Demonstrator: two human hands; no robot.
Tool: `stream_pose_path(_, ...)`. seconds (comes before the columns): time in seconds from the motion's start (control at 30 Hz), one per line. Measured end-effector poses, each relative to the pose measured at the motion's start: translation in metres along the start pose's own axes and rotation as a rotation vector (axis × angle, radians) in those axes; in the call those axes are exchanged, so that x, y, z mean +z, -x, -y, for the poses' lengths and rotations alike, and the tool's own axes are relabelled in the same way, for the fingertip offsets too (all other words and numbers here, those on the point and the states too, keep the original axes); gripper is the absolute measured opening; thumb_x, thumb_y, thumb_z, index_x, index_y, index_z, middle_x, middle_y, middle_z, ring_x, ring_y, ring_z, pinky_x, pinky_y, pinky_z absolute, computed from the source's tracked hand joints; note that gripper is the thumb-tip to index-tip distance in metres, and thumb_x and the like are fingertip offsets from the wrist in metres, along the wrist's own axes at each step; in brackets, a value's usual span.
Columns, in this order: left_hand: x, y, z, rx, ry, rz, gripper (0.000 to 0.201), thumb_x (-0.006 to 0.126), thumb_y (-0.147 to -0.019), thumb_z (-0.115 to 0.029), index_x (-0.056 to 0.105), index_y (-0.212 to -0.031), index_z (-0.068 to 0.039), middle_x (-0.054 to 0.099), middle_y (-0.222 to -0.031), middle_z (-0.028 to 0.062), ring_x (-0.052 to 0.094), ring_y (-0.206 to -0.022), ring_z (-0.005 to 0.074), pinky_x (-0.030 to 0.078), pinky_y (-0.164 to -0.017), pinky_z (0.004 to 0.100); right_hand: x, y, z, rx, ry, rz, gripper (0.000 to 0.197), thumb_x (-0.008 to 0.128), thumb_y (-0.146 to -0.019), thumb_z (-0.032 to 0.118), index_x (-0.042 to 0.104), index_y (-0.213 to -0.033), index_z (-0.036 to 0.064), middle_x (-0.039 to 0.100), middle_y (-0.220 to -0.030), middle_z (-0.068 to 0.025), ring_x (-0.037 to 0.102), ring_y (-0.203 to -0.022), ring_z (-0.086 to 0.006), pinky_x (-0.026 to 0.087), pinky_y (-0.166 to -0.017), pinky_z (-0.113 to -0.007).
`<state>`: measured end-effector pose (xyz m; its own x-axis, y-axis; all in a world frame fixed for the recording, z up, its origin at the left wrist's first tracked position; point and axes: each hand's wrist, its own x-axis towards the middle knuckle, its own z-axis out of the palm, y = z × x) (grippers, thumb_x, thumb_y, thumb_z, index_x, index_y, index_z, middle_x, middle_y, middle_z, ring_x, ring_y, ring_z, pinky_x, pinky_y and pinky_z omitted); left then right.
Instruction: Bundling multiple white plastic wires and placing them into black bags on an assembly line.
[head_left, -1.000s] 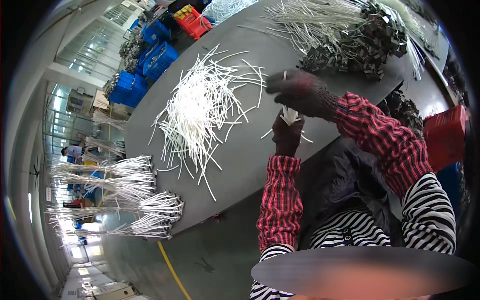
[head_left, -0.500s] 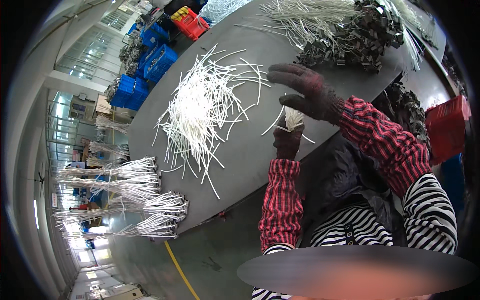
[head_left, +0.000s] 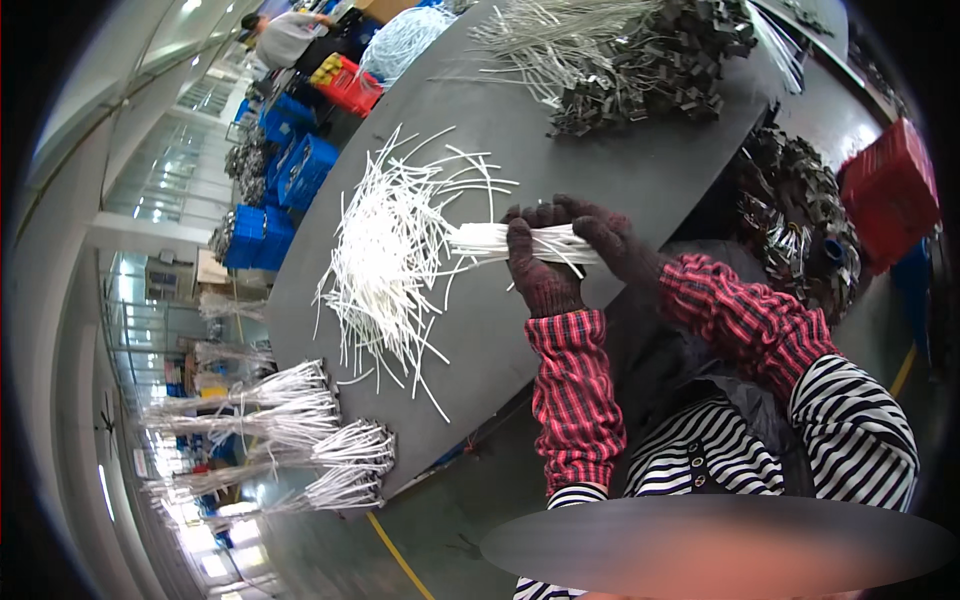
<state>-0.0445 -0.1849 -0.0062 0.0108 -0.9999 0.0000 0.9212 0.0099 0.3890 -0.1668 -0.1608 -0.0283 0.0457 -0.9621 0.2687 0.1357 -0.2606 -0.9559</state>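
Observation:
My left hand, in a dark knitted glove, is closed round a bundle of short white wires. The bundle lies roughly level, its left end reaching to the loose pile of white wires on the grey table. At the bundle's right end, the fingers of my right hand, gloved alike, are bent round it. Both hands are close together over the table's near edge. Fingers and glove hide the middle of the bundle.
Long wires with dark connectors are heaped at the table's far right. Tied wire bundles hang over its left end. A red crate stands at right beside dark parts. Blue crates and a person are beyond the table.
My right hand has come down from above the table onto the bundle. The bundle, upright in my left hand before, now lies level. The whole view has shifted slightly.

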Motion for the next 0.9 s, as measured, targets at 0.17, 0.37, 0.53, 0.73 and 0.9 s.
stream_pose_path(0.17, 0.011, 0.024, 0.039, -0.018, -0.273, 0.08, 0.027, 0.057, -0.095, -0.024, 0.055, -0.111, -0.002, 0.062, -0.106, 0.0114, 0.06, -0.101, 0.0266, 0.049, -0.093, 0.0453, -0.005, -0.011, 0.01, 0.125, -0.537, -0.476, 0.06, 0.054, -0.096, 0.047, 0.055, -0.128, -0.004, 0.061, -0.12, -0.0139, 0.058, -0.111, -0.0218, 0.044, -0.1, -0.036)
stream_pose_path(0.37, 0.031, 0.035, 0.053, -0.047, -0.268, -0.096, 0.025, 0.052, -0.097, -0.02, 0.057, -0.109, 0.002, 0.061, -0.106, 0.0132, 0.059, -0.102, 0.0252, 0.048, -0.097, 0.0407, -0.014, 0.001, 0.015, 0.108, -0.103, -0.524, 0.037, 0.052, -0.097, 0.029, 0.06, -0.118, 0.0001, 0.065, -0.112, -0.0148, 0.061, -0.106, -0.0275, 0.047, -0.093, -0.037)
stream_pose_path(0.53, 0.017, 0.028, 0.061, 0.046, -0.675, 0.019, 0.02, 0.061, -0.093, -0.013, 0.061, -0.106, 0.002, 0.064, -0.102, 0.0107, 0.061, -0.096, 0.0201, 0.051, -0.09, 0.0348, -0.053, -0.007, -0.023, -0.125, 0.219, -0.573, 0.038, 0.051, -0.096, 0.024, 0.058, -0.126, 0.0006, 0.06, -0.124, -0.0208, 0.059, -0.114, -0.032, 0.045, -0.099, -0.036)
stream_pose_path(0.73, -0.029, -0.021, 0.062, -0.112, -0.833, -0.311, 0.024, 0.07, -0.086, -0.011, 0.062, -0.106, 0.0, 0.066, -0.097, 0.008, 0.063, -0.087, 0.0178, 0.054, -0.079, 0.0307, -0.07, 0.021, -0.043, 0.138, 0.047, -0.562, 0.042, 0.051, -0.098, 0.029, 0.057, -0.128, 0.0002, 0.06, -0.127, -0.0184, 0.058, -0.117, -0.03, 0.043, -0.101, -0.035)
stream_pose_path(0.9, -0.018, 0.005, 0.084, -0.203, -0.481, -0.032, 0.025, 0.06, -0.095, -0.022, 0.062, -0.106, 0.0, 0.065, -0.097, 0.0106, 0.063, -0.088, 0.021, 0.054, -0.083, 0.0361, -0.058, 0.003, -0.053, -0.027, 0.013, -0.64, 0.041, 0.052, -0.098, 0.029, 0.057, -0.127, 0.0, 0.061, -0.127, -0.013, 0.059, -0.114, -0.0212, 0.044, -0.098, -0.034)
